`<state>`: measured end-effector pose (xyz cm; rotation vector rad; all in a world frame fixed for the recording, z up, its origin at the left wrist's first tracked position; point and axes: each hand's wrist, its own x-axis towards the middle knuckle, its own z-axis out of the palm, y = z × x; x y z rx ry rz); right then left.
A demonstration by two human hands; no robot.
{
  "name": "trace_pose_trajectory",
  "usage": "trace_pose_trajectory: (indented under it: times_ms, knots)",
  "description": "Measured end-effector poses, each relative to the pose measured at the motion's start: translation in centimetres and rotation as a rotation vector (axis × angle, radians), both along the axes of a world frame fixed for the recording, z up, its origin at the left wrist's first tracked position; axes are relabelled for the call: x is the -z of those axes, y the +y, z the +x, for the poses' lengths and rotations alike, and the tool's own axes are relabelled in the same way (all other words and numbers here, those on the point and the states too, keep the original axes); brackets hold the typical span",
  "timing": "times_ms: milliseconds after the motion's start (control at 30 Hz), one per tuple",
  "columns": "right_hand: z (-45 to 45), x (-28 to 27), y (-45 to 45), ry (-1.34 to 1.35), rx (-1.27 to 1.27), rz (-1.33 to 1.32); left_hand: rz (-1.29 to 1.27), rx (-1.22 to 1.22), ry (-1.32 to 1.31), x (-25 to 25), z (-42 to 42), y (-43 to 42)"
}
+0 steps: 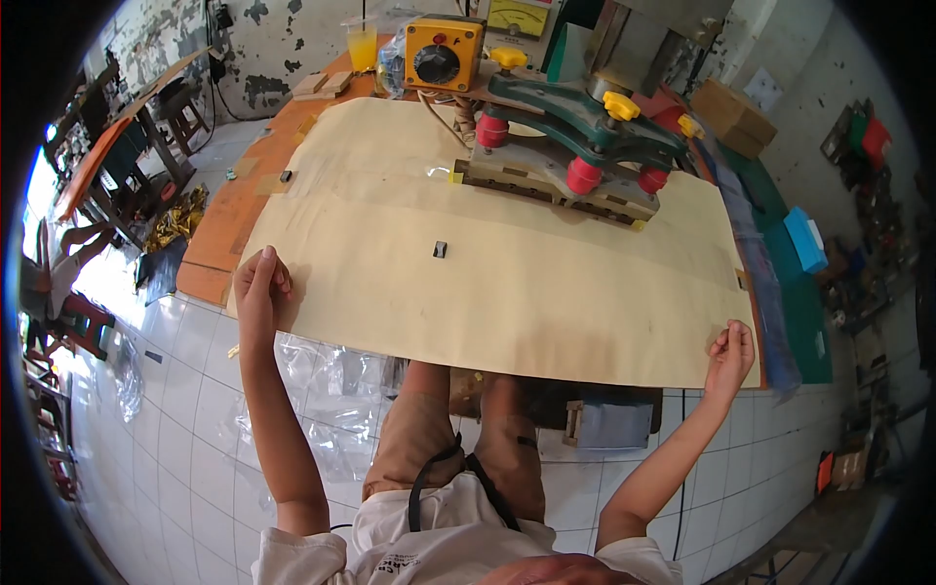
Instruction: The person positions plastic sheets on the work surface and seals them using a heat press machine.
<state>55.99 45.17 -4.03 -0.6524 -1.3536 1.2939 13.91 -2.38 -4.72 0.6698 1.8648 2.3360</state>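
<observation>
A large cream sheet (390,292) covers most of the worktable. My left hand (261,292) is closed, thumb against curled fingers, over the sheet's left edge. Near the front right corner is my right hand (731,359), with its fingers also curled together. What either hand holds, if anything, is too thin or hidden to make out. A small dark piece (441,250) lies on the sheet between them. Behind, a metal press plate (556,190) with red cylinders and yellow knobs stands over the sheet.
An orange control box (444,54) and a cup of yellow drink (362,46) stand at the back. Wooden pieces (322,86) lie at the back left. A cardboard box (733,117) and a blue-white packet (805,240) are on the right. Clear plastic (331,390) lies below the table's front edge.
</observation>
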Motion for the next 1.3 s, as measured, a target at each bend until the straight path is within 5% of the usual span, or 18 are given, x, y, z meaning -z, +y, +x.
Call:
trace_pose_trajectory:
  times_ms: [1300]
  knots:
    - [0.01,0.18,-0.48,0.017,-0.001,0.022,-0.026,-0.011,0.014,0.08,0.29,-0.04]
